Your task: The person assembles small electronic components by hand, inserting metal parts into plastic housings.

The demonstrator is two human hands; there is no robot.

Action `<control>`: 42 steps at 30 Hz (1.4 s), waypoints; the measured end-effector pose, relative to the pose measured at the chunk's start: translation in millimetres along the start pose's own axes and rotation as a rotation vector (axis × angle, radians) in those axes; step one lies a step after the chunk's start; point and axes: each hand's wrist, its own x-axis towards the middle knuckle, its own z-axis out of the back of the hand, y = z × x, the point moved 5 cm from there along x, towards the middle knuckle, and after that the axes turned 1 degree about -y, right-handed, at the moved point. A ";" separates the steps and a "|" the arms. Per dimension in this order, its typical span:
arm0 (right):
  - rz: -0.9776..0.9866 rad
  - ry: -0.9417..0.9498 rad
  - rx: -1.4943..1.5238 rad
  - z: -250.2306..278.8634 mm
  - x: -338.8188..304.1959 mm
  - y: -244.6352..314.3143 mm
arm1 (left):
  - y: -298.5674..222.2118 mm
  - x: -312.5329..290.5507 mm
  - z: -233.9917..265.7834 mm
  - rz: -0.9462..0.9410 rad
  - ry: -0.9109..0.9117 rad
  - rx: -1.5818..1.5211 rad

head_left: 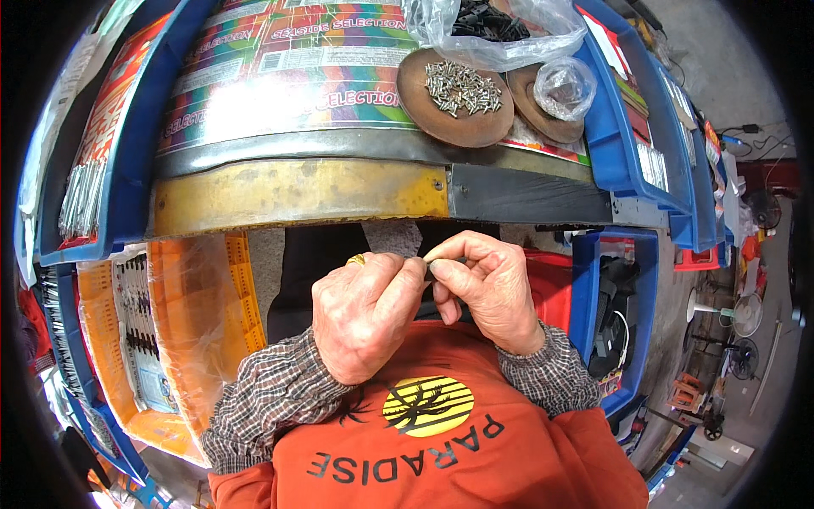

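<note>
My left hand, with a gold ring on one finger, is closed in front of my chest, just below the bench edge. Its fingertips meet those of my right hand, whose thumb and forefinger are pinched together. Whatever sits between the fingertips is too small and too covered to make out. Beyond the hands, on the bench, lies a brown round dish with a heap of small metal screws or rivets. Beside it a clear plastic bag holds black parts.
A colourful printed sheet covers the bench behind its yellow and black front edge. Blue bins flank both sides. An orange crate stands lower left; a blue crate with black items is lower right. A second dish bears a small plastic bag.
</note>
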 end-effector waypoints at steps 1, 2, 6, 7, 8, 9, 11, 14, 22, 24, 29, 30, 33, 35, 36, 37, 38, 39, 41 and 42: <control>0.006 -0.033 -0.018 -0.3 -0.4 0.0 | 0.5 -0.6 -0.7 0.005 -0.007 0.001; 0.006 -0.033 -0.017 -2.1 -0.8 -0.8 | 0.9 -0.9 -1.0 0.010 -0.015 0.002; 0.040 -0.080 0.017 -4.3 -0.9 -3.1 | 1.9 0.2 -0.3 0.003 -0.031 -0.003; 0.055 -0.079 0.041 -4.4 -0.7 -3.8 | 2.0 0.1 0.1 0.006 -0.027 0.002; 0.054 -0.077 0.042 -3.9 0.2 -4.7 | 2.3 0.0 0.2 0.008 -0.023 0.007; 0.073 -0.063 0.058 -4.4 0.8 -4.9 | 3.8 -0.4 -0.7 0.010 -0.021 0.008; 0.089 -0.048 0.076 -6.1 -0.3 -5.2 | 3.4 -1.3 -0.8 -0.070 -0.088 0.018; 0.068 -0.064 0.068 -6.1 0.5 -6.0 | 3.2 -1.2 0.2 -0.055 -0.071 0.027; 0.147 -0.114 0.050 -9.0 6.0 -4.0 | 3.4 2.3 1.7 -0.006 -0.055 0.047; 0.139 -0.087 0.028 -8.8 6.4 -1.0 | 3.9 2.9 3.2 0.000 -0.051 0.068; 0.337 -0.085 -0.295 -2.3 7.6 26.2 | 6.8 9.0 7.7 0.019 -0.078 -0.002; 0.429 -0.151 -0.382 3.0 9.7 34.7 | 6.0 10.5 9.5 0.007 -0.087 0.002; 0.793 -0.273 -0.730 9.7 16.8 74.9 | 10.1 14.9 14.9 0.039 -0.090 0.026; 0.950 -0.331 -0.986 14.1 28.1 84.4 | 13.3 15.4 17.3 -0.012 -0.125 0.052; 1.001 -0.337 -1.083 15.3 33.6 87.9 | 15.8 14.5 17.5 0.028 -0.107 0.047; 1.050 -0.341 -1.180 15.1 37.7 90.5 | 18.5 14.0 17.3 0.068 -0.089 0.041; 1.053 -0.346 -1.183 17.2 42.1 91.5 | 19.6 14.2 17.8 0.065 -0.107 0.036; 1.049 -0.332 -1.217 17.6 47.3 91.4 | 20.8 14.0 18.7 0.062 -0.110 0.038; 1.047 -0.320 -1.251 17.6 51.9 92.5 | 24.2 13.3 20.2 0.084 -0.107 0.018; 1.040 -0.315 -1.273 17.0 54.3 91.8 | 25.3 12.6 21.2 0.085 -0.110 0.021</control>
